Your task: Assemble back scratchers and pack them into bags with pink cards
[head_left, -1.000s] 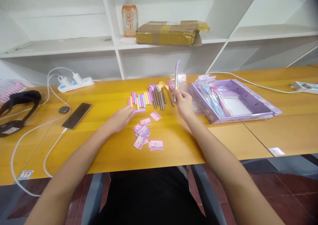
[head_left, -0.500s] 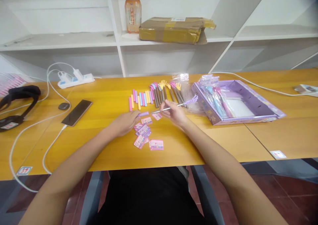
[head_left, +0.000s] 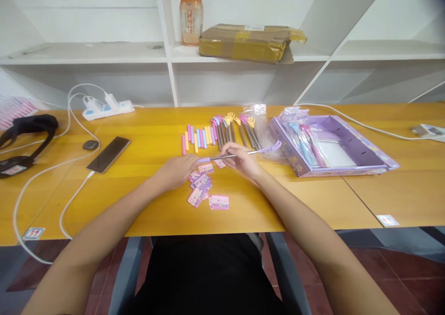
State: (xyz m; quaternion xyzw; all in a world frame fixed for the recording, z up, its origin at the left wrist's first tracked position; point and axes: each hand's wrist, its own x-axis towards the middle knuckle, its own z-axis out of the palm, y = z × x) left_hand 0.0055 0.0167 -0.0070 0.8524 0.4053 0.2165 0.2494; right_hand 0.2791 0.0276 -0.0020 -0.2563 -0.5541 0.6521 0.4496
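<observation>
My left hand point(head_left: 179, 170) is closed on a purple handle grip point(head_left: 204, 160), most of it hidden by the fingers. My right hand point(head_left: 241, 159) pinches the metal rod of a back scratcher point(head_left: 269, 148) with a purple claw head. The rod's bare end meets the open end of the grip, in one line with it; how deep it sits I cannot tell. Beyond my hands lie several loose grips point(head_left: 196, 141) in pink, yellow, blue and purple. Beside them are several back scratcher rods point(head_left: 222, 134) with coloured claw heads. Small printed cards point(head_left: 202, 182) lie just below my hands.
On the right stands a purple box point(head_left: 361, 148) holding bagged back scratchers point(head_left: 311, 145). Clear plastic bags point(head_left: 260, 120) lie behind. At left are a phone point(head_left: 108, 154), a power strip point(head_left: 108, 109), cables and a black headset point(head_left: 31, 143). A shelf holds a bottle point(head_left: 191, 18) and a carton point(head_left: 243, 43).
The rod's bare end has moved left to meet the purple grip, where a gap showed before. My right hand has shifted slightly left along with it. The view has tilted a little.
</observation>
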